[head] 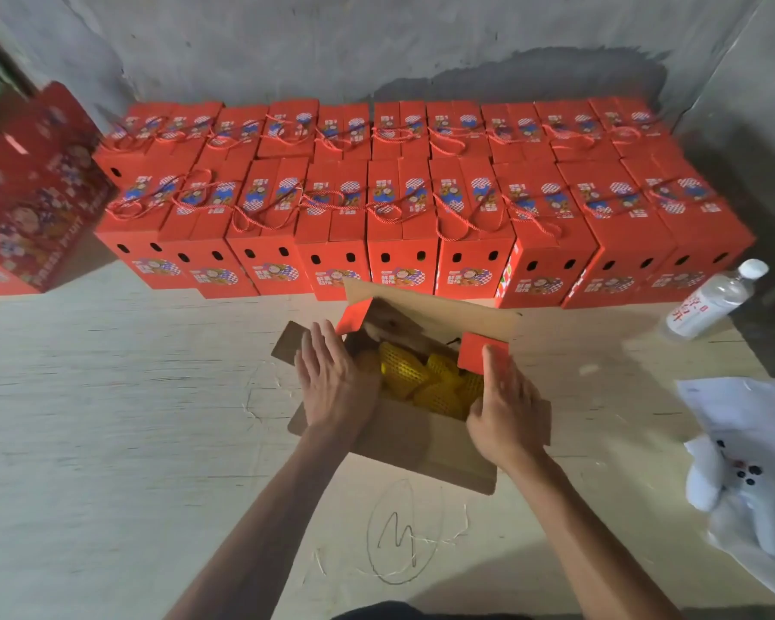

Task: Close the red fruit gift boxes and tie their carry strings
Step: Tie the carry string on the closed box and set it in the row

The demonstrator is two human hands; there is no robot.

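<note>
An open gift box stands in the middle of the wooden table, its brown cardboard flaps spread out. Fruit in yellow foam nets fills the inside. My left hand lies flat, fingers straight, on the left side flap. My right hand presses with straight fingers against the right side flap, whose red face shows above my fingertips. The far flap stands up and the near flap hangs toward me.
Two rows of several closed red boxes with tied carry strings line the back of the table against a grey wall. More red boxes are stacked at the left. A water bottle and white plastic bags lie on the right.
</note>
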